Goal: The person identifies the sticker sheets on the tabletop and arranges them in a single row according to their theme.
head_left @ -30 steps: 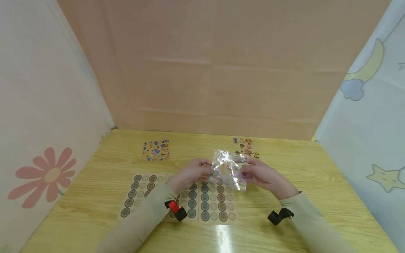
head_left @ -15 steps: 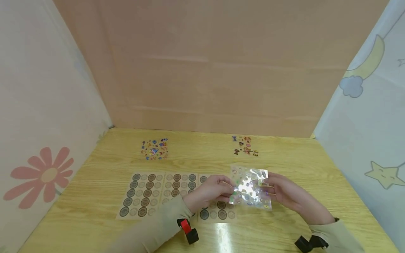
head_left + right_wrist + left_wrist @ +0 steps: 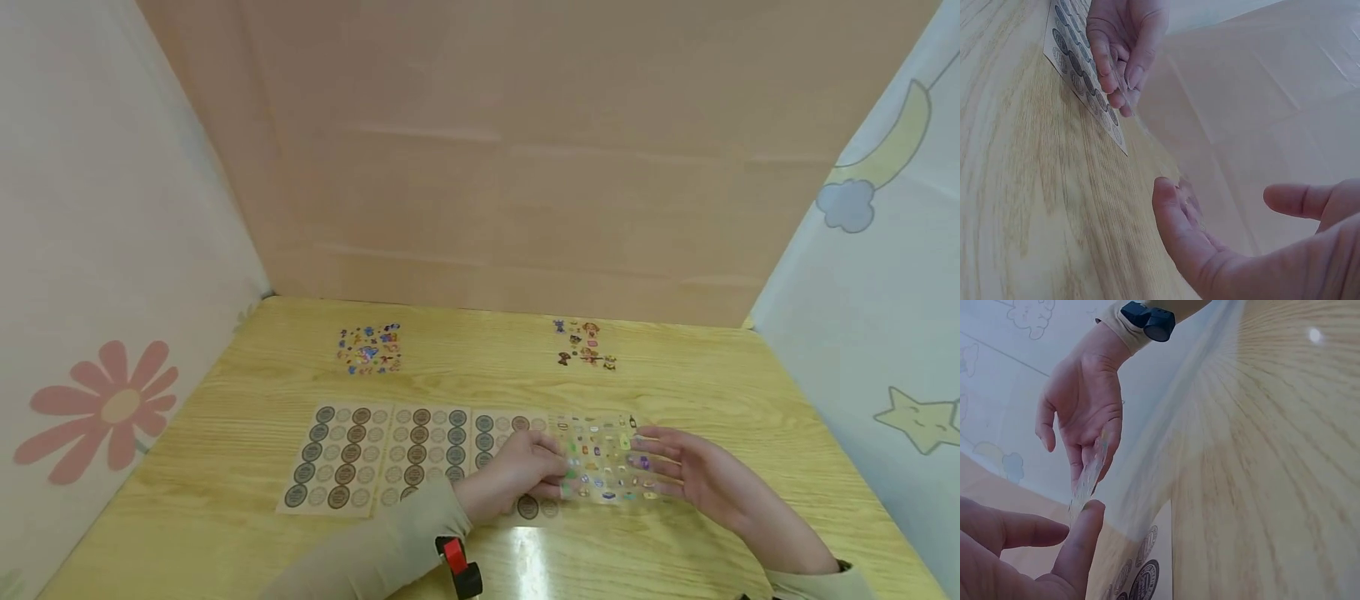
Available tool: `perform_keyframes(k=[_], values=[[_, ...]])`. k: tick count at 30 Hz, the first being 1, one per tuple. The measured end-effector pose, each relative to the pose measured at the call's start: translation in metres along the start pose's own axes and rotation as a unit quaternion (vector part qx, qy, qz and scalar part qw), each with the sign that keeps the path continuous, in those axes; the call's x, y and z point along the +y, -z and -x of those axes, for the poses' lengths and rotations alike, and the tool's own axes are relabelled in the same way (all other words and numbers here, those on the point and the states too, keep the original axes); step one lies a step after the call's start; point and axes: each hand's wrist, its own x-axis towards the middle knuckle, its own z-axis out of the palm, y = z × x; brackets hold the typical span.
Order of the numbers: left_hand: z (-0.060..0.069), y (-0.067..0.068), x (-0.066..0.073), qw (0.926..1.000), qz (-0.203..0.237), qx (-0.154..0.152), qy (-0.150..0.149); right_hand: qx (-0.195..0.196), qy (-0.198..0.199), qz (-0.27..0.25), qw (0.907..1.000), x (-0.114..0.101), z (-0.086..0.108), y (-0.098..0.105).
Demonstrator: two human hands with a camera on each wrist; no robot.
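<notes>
A clear sheet with small colourful stickers (image 3: 600, 458) is held low above the table, just right of the rightmost sheet of round stickers. My left hand (image 3: 517, 471) pinches its left edge between thumb and fingers, as the right wrist view also shows for the left hand (image 3: 1125, 50). At its right edge, my right hand (image 3: 697, 475) has its fingers extended under the sheet. In the right wrist view the thumb of the right hand (image 3: 1235, 250) stands apart from the sheet, which rests against the fingers.
Three paper sheets of round brown and grey stickers (image 3: 333, 458) lie side by side at centre-left. Behind them is a clear sheet of blue and orange stickers (image 3: 369, 350); another clear sheet with figures (image 3: 588, 343) lies at the back right. Fabric walls enclose the table (image 3: 225, 433).
Both hands have moved right and nearer the table's front with the clear sheet, which is now lower and flatter. The right thumb has come away from it.
</notes>
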Motion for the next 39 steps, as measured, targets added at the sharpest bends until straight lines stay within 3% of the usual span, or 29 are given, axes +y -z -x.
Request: perform_keyframes(k=[6, 14, 20, 28, 35, 39], values=[[0.004, -0.002, 0.0, 0.9997, 0.017, 0.001, 0.017, -0.017, -0.006, -0.033, 0.9993, 0.004, 0.003, 0.005], [0.014, -0.002, -0.001, 0.9981, 0.033, -0.043, 0.028, -0.023, -0.002, -0.028, 0.9993, 0.009, 0.008, 0.008], [0.021, -0.006, -0.002, 0.9983, 0.038, -0.034, 0.029, -0.01, -0.004, -0.008, 0.9999, 0.012, 0.012, 0.007], [0.029, -0.008, 0.0, 0.997, 0.054, -0.016, 0.052, 0.037, -0.015, 0.034, 0.9986, 0.013, 0.014, 0.004], [0.035, -0.008, 0.002, 0.9957, 0.075, -0.016, 0.053, 0.102, -0.034, 0.105, 0.9887, 0.014, 0.014, 0.002], [0.038, -0.009, 0.003, 0.996, 0.07, -0.015, 0.054, 0.11, -0.036, 0.133, 0.9843, 0.015, 0.014, 0.002]])
